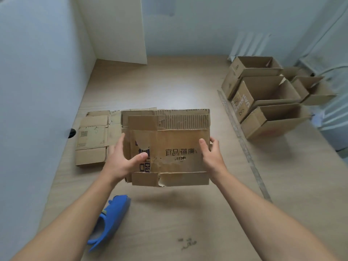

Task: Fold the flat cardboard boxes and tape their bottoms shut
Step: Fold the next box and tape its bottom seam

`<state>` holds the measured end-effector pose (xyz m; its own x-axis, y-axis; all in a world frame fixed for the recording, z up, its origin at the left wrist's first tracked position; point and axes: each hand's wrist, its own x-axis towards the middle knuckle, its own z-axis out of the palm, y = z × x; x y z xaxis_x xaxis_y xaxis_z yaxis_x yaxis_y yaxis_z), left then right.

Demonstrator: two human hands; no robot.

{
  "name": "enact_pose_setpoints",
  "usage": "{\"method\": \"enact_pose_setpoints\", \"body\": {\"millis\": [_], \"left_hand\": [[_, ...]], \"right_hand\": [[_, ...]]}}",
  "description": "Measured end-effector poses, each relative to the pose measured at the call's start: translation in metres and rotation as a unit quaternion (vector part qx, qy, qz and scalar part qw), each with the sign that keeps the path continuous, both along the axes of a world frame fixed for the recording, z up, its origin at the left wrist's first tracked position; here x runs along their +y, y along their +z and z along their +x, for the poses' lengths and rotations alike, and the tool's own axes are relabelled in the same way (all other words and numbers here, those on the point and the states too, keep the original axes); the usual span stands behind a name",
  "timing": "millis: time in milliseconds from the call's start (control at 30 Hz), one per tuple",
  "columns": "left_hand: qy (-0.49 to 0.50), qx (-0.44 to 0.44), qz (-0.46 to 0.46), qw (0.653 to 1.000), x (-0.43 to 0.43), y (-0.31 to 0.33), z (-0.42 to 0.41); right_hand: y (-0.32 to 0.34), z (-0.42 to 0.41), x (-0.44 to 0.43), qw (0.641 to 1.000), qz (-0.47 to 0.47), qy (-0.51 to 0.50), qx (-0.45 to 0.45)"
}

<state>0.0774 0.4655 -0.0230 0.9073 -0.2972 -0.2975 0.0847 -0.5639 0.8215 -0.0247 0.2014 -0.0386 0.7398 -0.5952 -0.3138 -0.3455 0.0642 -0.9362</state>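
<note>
At frame centre, the left hand [120,159] and right hand [211,157] each grip a side edge of a torn flat cardboard box [173,147], thumbs in front, above the table [169,81]. A blue tape dispenser [111,219] lies lower left.

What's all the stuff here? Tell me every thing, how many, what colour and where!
held flat box: one, brown, torn, in the air over the table's middle
flat boxes: a pile, number unclear, brown, on the table, left
folded boxes: at least four, brown, tops open, table's far right
tape dispenser: one, blue, on the table by the left forearm
ruler: one, grey, lying along the table's right side
table: one, light wood
white board: one, standing at the back
left hand: grips the held flat box's left edge
right hand: grips its right edge
</note>
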Motion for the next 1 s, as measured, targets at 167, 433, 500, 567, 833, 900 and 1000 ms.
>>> {"method": "enact_pose_setpoints", "body": {"millis": [167,433,500,567,833,900,1000], "left_hand": [[0.027,-0.06,-0.048,0.997,-0.009,0.015,-0.046],[0.046,-0.113,-0.032,0.992,-0.008,0.004,-0.092],[0.049,-0.122,-0.025,0.991,-0.007,0.005,-0.092],[0.053,-0.13,-0.021,0.99,-0.005,0.005,-0.091],[0.077,-0.122,0.06,0.988,-0.002,-0.007,-0.083],[0.086,-0.124,0.043,0.988,0.001,-0.002,-0.065],[0.111,-0.132,0.041,0.984,0.008,0.006,-0.028]], "right_hand": [[0.011,-0.055,-0.01,0.998,0.034,-0.008,-0.061],[0.004,-0.094,-0.005,0.998,-0.017,-0.026,-0.06],[0.004,-0.095,-0.007,0.998,-0.022,-0.028,-0.059],[0.003,-0.095,-0.01,0.998,-0.015,-0.021,-0.057],[-0.009,-0.08,-0.006,0.998,-0.064,0.001,0.008],[-0.002,-0.058,-0.003,0.997,-0.083,-0.006,0.002],[0.011,-0.012,0.006,0.994,-0.107,-0.002,-0.001]]}}
